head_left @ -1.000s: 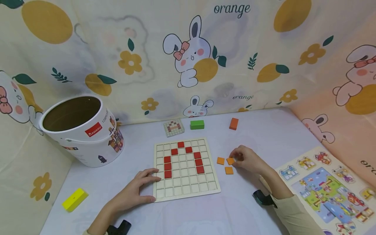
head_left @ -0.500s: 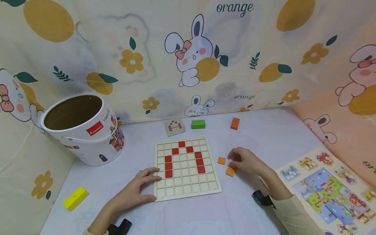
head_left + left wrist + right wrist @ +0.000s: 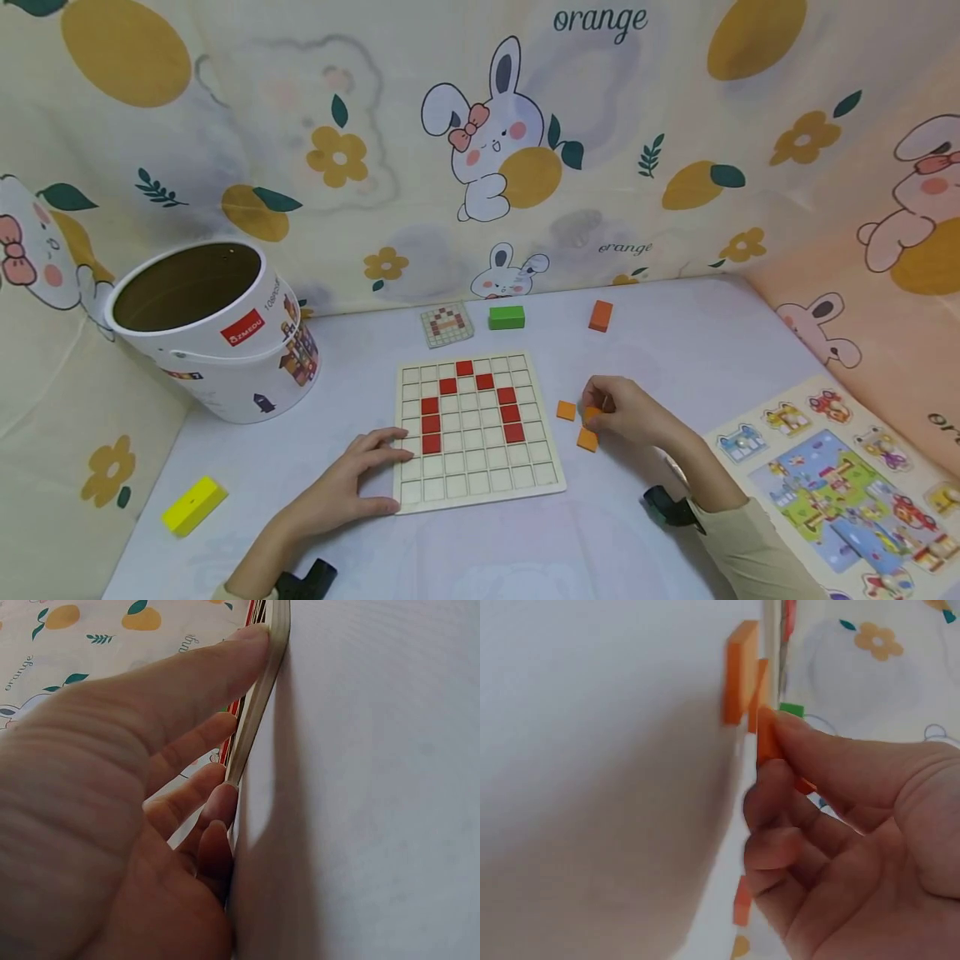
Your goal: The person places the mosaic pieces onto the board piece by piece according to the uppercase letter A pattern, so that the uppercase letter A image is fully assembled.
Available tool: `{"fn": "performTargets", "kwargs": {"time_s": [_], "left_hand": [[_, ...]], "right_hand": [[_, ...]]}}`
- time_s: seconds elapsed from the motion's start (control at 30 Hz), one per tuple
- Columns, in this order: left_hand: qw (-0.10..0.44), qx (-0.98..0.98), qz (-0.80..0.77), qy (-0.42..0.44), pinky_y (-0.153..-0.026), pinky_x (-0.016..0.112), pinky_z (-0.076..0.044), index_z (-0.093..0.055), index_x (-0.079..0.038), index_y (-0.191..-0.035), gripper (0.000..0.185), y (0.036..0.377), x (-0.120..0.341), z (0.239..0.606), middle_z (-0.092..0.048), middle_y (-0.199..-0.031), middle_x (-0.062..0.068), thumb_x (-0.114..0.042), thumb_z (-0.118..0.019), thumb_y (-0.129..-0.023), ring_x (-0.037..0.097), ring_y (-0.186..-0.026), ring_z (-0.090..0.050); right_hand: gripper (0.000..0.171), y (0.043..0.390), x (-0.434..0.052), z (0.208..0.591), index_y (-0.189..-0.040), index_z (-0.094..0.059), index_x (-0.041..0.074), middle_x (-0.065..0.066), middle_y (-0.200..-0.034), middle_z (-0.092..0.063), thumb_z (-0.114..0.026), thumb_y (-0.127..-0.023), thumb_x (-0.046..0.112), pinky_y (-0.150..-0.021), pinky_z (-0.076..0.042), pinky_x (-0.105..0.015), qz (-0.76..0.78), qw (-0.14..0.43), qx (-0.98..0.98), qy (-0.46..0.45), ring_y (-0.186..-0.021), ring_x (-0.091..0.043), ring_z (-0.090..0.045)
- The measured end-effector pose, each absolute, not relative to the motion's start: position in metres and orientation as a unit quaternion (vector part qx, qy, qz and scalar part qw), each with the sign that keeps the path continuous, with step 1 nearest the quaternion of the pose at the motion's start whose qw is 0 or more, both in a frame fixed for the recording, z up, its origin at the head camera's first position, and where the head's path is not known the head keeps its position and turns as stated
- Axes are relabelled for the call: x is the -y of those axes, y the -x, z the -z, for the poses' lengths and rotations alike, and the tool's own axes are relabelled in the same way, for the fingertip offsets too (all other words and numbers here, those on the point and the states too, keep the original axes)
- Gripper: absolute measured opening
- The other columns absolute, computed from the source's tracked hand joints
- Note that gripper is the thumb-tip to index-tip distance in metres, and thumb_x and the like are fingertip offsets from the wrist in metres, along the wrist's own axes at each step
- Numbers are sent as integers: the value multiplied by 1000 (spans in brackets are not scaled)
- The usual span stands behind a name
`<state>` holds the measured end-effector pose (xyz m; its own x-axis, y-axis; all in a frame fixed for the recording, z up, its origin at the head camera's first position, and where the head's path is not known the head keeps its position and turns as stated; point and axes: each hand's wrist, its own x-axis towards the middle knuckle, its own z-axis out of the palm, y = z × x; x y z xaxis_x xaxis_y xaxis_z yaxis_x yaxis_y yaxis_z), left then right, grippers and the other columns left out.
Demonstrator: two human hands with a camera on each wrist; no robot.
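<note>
A cream grid board (image 3: 477,461) lies mid-table with several red square tiles (image 3: 431,423) set in an arch on it. My left hand (image 3: 343,483) rests at its left side, fingertips on the rim and thumb against the near corner; the left wrist view shows the thumb and fingers along the board's edge (image 3: 264,697). Right of the board, my right hand (image 3: 633,410) pinches an orange square tile (image 3: 767,739) between thumb and fingers, low over the table. Two more orange tiles lie beside it, one nearer the board (image 3: 566,410), the other just in front (image 3: 587,440).
Behind the board are a small pattern card (image 3: 447,324), a green block (image 3: 507,317) and an orange-red block (image 3: 600,316). A white bucket (image 3: 225,375) stands at the back left, a yellow block (image 3: 193,506) in front of it. A picture puzzle board (image 3: 761,517) lies right.
My right hand has drawn one orange tile slightly toward me, then lifted or tilted it in a pinch. The front orange tile has shifted and turned a little. My left hand stays put.
</note>
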<state>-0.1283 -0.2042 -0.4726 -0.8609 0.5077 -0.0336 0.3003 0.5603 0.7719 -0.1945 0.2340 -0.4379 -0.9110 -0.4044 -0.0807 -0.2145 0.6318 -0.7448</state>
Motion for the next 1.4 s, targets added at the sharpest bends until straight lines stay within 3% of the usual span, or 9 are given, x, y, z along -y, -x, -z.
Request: {"fn": "performTargets", "kwargs": {"time_s": [0.17,0.33,0.67,0.83,1.1,1.27,1.4], "left_hand": [[125,-875,-405,-232,-109,67,-29,-64,-24,-130,55,128,206,473,-41,-153,4,-39,-82,-80,40,-143,-29],[128,-875,-406,-230,-109,67,-29,-64,-25,-130,54,128,207,474,-40,-153,4,-39,-82,-81,40,-143,-30],[138,-870,-417,-225,-111,65,-28,-64,-28,-131,56,132,204,475,-38,-154,0,-37,-83,-79,36,-144,-28],[132,-871,-415,-229,-111,65,-29,-64,-28,-131,56,133,204,475,-39,-153,0,-38,-84,-79,37,-144,-29],[137,-871,-414,-226,-110,66,-29,-64,-28,-131,55,131,205,473,-39,-153,1,-37,-83,-80,37,-143,-30],[136,-869,-415,-233,-109,67,-29,-64,-26,-130,53,130,205,472,-40,-152,4,-36,-82,-82,40,-142,-30],[137,-869,-416,-230,-110,67,-28,-64,-27,-130,54,130,205,473,-40,-152,3,-37,-82,-81,39,-143,-30]], "right_hand": [[16,203,-203,431,-98,-61,2,-5,-87,-58,-70,-87,-6,-59,-47,-25,413,106,-887,177,-70,-20,-52],[16,213,-151,429,-105,-64,0,-7,-89,-60,-65,-90,-6,-60,-51,-25,433,143,-856,242,-69,-19,-56],[16,227,-75,440,-101,-68,0,-7,-81,-59,-62,-90,-11,-58,-51,-24,443,186,-823,304,-64,-15,-56],[17,227,-62,440,-102,-69,-2,-10,-76,-62,-60,-91,-10,-56,-52,-25,432,194,-827,302,-57,-16,-59],[18,220,-56,435,-104,-76,6,-2,-97,-68,-67,-90,-2,-66,-48,-26,369,165,-871,278,-82,-15,-55],[24,218,-55,435,-109,-75,10,2,-84,-62,-72,-87,0,-63,-47,-26,336,144,-887,283,-74,-15,-55],[23,215,-67,430,-111,-72,7,4,-83,-62,-69,-89,1,-65,-47,-27,346,122,-885,287,-73,-13,-55]]}}
